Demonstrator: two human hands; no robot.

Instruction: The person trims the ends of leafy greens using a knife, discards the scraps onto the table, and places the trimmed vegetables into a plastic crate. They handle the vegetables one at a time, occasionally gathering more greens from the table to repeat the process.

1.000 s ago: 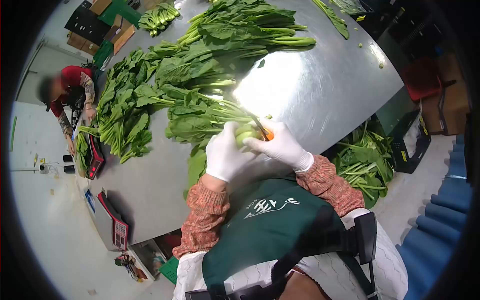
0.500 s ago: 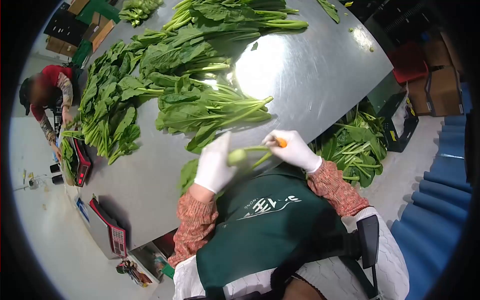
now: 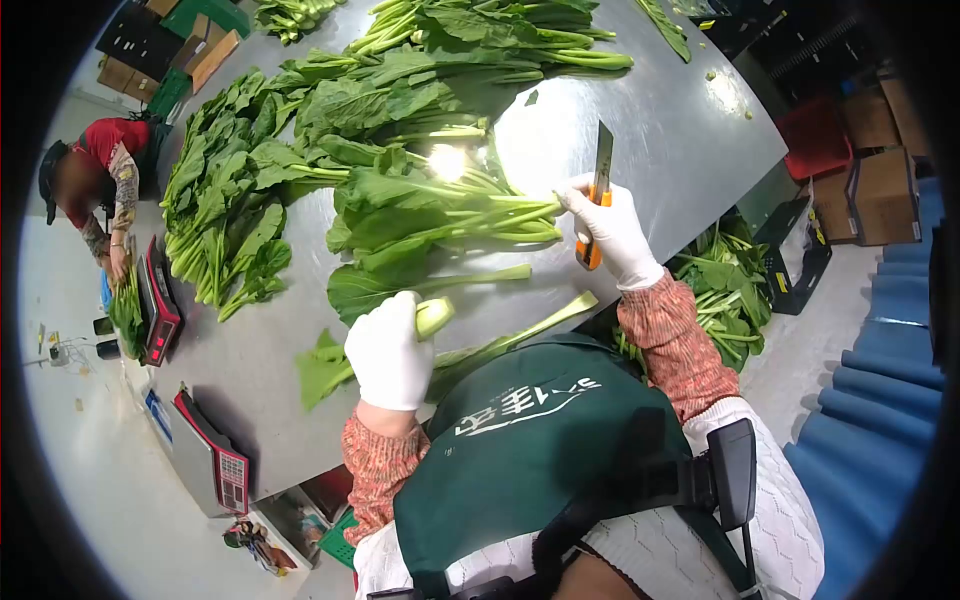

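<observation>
My left hand (image 3: 388,352), in a white glove, is closed around a leafy green stalk, its pale cut butt (image 3: 434,317) poking out past the thumb. Leaves of it spread out below the wrist side. In my right hand (image 3: 625,238), also gloved, is an orange utility knife (image 3: 597,195) with its blade pointing up and away from me. The right fingertips are at the stem ends of a bunch of leafy greens (image 3: 430,210) on the metal table (image 3: 690,130). A loose stalk (image 3: 545,321) lies between my left hand and the apron.
More greens (image 3: 225,200) are heaped across the table's far left. Two red-edged scales (image 3: 232,480) stand along the left side. A person in red (image 3: 105,150) handles greens there. Below the right table edge are piled leaves (image 3: 725,290) and a black crate (image 3: 800,250).
My right hand has moved up and away from the left, over to the bunch, turning the knife blade upward. My left hand has shifted left and slightly down with its stalk.
</observation>
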